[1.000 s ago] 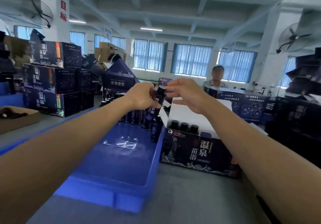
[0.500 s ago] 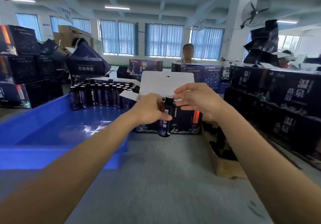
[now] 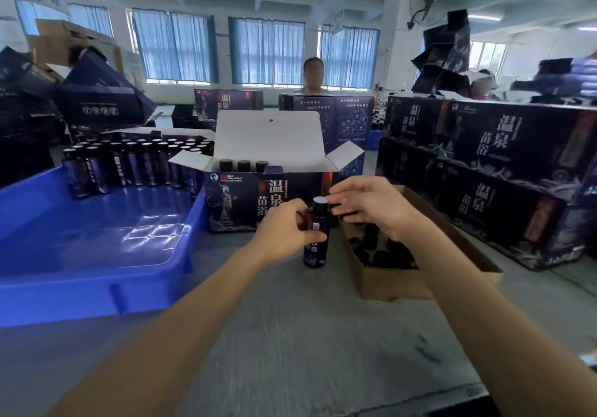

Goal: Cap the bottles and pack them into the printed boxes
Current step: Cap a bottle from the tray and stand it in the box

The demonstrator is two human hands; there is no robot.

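Observation:
My left hand [image 3: 284, 232] grips a dark labelled bottle [image 3: 316, 242] upright, just in front of the open printed box [image 3: 239, 203]. The bottle's top wears a black cap with a pale sheen. My right hand [image 3: 371, 206] hovers beside it, its fairly straight fingertips touching the cap. Three capped bottles [image 3: 244, 166] stand inside the box, whose white lid flap is raised. Several more dark bottles [image 3: 129, 167] are lined up at the far end of the blue tray [image 3: 64, 297] on the left.
A brown cardboard box [image 3: 394, 282] with several black caps sits under my right forearm. Stacked printed boxes [image 3: 484, 190] wall off the right side, and more are piled at the left and back. A person [image 3: 312, 75] sits behind the boxes.
Both hands carried the bottle from above the tray, right and down, to the front of the printed box. My right hand's fingers have loosened from the cap. The view swung right.

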